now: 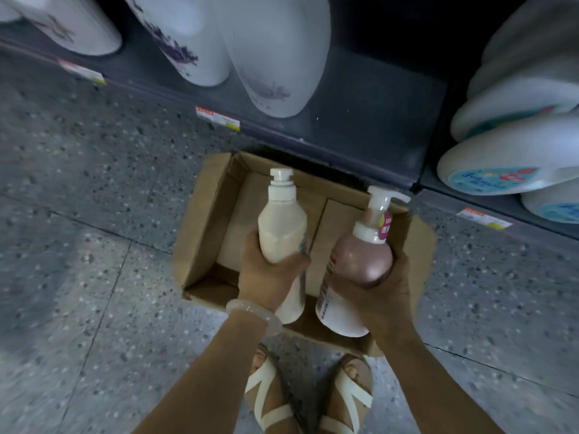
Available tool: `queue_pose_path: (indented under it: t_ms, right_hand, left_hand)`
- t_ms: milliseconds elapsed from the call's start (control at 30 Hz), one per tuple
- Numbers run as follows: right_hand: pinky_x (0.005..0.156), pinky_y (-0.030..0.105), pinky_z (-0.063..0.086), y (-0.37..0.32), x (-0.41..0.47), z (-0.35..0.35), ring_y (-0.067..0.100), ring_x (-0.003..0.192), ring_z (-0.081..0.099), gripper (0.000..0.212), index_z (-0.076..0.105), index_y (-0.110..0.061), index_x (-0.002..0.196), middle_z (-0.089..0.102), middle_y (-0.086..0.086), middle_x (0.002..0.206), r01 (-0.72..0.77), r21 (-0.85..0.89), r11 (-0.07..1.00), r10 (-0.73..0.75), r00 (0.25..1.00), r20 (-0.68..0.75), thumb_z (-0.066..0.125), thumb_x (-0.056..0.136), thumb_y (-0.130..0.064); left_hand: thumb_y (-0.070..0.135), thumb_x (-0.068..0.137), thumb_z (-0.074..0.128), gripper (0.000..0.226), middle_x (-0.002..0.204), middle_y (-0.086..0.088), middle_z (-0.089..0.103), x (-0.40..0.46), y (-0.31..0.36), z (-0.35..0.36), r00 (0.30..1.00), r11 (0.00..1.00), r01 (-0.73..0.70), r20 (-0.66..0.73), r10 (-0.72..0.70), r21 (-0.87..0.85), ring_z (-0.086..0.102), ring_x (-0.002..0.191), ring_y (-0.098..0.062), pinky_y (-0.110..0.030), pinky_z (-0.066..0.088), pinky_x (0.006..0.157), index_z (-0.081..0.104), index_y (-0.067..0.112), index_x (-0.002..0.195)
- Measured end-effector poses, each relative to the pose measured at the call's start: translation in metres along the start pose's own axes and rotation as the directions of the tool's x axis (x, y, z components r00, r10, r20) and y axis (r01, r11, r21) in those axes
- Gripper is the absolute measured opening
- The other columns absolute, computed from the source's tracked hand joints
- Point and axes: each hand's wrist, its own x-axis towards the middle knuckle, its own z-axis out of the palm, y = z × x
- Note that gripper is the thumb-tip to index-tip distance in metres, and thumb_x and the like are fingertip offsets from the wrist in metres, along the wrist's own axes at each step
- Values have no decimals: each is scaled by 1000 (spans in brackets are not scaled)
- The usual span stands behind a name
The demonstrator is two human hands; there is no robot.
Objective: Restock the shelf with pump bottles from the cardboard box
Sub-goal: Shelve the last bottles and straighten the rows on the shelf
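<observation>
An open cardboard box (200,220) sits on the floor against the dark bottom shelf (369,120). Above the box, my left hand (266,277) grips a cream pump bottle (282,223) around its body, pump head pointing toward the shelf. My right hand (388,289) holds a pink-and-white pump bottle (360,261) with a white pump and a barcode label. The box's inside shows only bare flaps.
Large white bottles (275,57) stand on the shelf at the left and centre. White bottles with blue labels (501,164) fill the right bay. Price tags (217,118) line the shelf edge. My sandalled feet (310,393) stand on the speckled floor just behind the box.
</observation>
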Motion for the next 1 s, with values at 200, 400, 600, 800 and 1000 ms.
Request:
queue_pose_path:
  t_ms: [200,400,600,800,1000]
  right_hand:
    - [80,32,46,-105,-53,-67,11,94,55,78,42,-52,103,51,-21,98,127,73,989,-122,990,-63,90,48,-24]
    - [72,12,49,-210,-118,-151,-8,94,57,90,37,-30,125,52,-21,107,297,231,927,-276,954,-119,89,54,-11]
    - [74,17,45,-288,-199,-233,-3,94,57,91,39,-32,122,54,-20,107,460,281,842,-385,878,-283,90,50,-10]
    - [60,-10,34,-337,-298,-308,-36,82,43,91,35,-46,109,43,-33,102,617,237,751,-447,738,-505,92,44,-18]
    - [61,-10,34,-352,-389,-396,-36,80,44,86,39,-43,105,44,-31,102,713,233,661,-433,616,-658,93,43,-18]
  left_hand:
    - [9,65,79,66,102,12,59,-84,97,-7,995,995,-101,6,100,18,57,90,-3,-26,50,77,47,23,121]
    - [-3,65,77,46,84,6,58,-182,216,-8,945,944,-326,11,326,51,54,72,2,-2,43,51,53,8,102]
    - [15,54,80,62,93,11,63,-281,297,-14,908,906,-413,33,418,-89,61,82,-6,-26,50,70,52,27,108]
    - [34,45,76,69,97,13,61,-382,356,-20,802,816,-574,154,577,-70,58,84,-2,-24,44,60,48,33,108]
    - [25,51,82,72,103,11,61,-484,400,-2,638,679,-727,268,722,-99,59,89,-9,-31,47,73,47,34,113]
